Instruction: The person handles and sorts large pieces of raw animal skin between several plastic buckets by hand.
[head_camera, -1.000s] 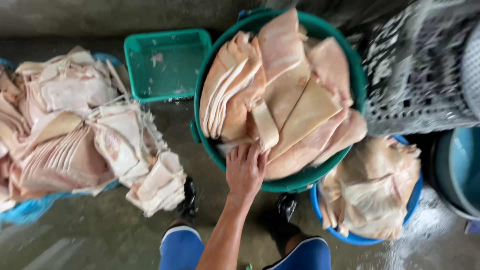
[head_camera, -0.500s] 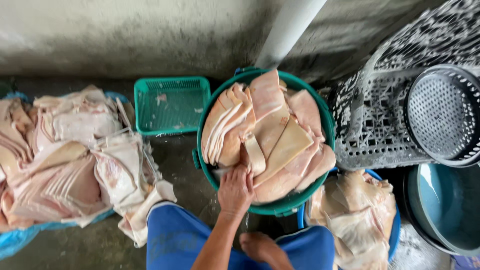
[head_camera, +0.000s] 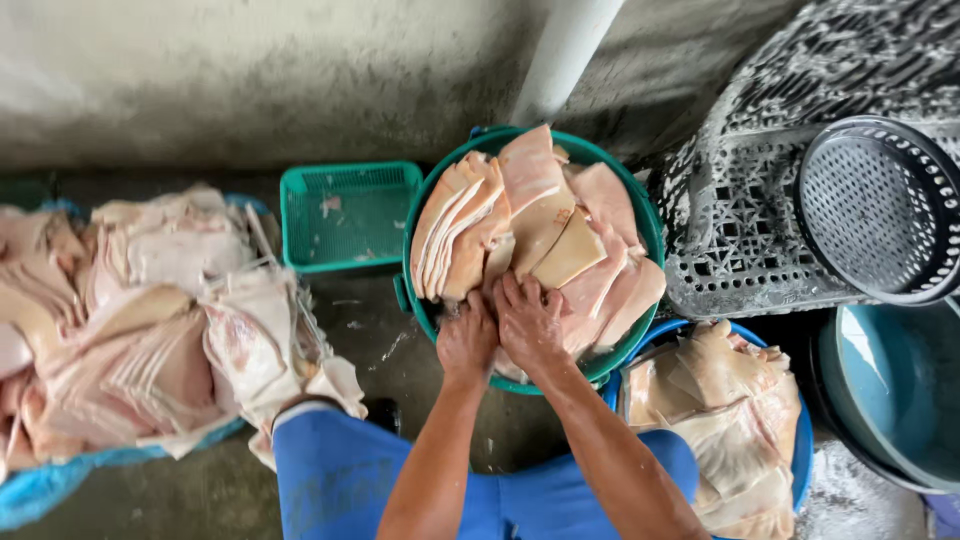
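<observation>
A round green tub (head_camera: 427, 215) stands on the floor before me, packed with pale pink slabs of raw pork skin (head_camera: 540, 225) set on edge. Both my hands reach into its near side. My left hand (head_camera: 467, 340) grips down among the slabs by the rim. My right hand (head_camera: 528, 320) presses beside it, fingers curled over the pork skin. What the fingertips hold underneath is hidden.
A heap of pork skin (head_camera: 150, 320) lies on a blue sheet at left. A small green basket (head_camera: 348, 215) sits behind it. A blue tub (head_camera: 805, 440) of skin stands at right, with grey crates (head_camera: 750, 240), a round grey strainer (head_camera: 880, 210) and a teal basin (head_camera: 900, 390).
The camera has moved closer to the tub. My right hand came up from my lap and joined the left hand, which has slid into the slabs at the tub's near edge.
</observation>
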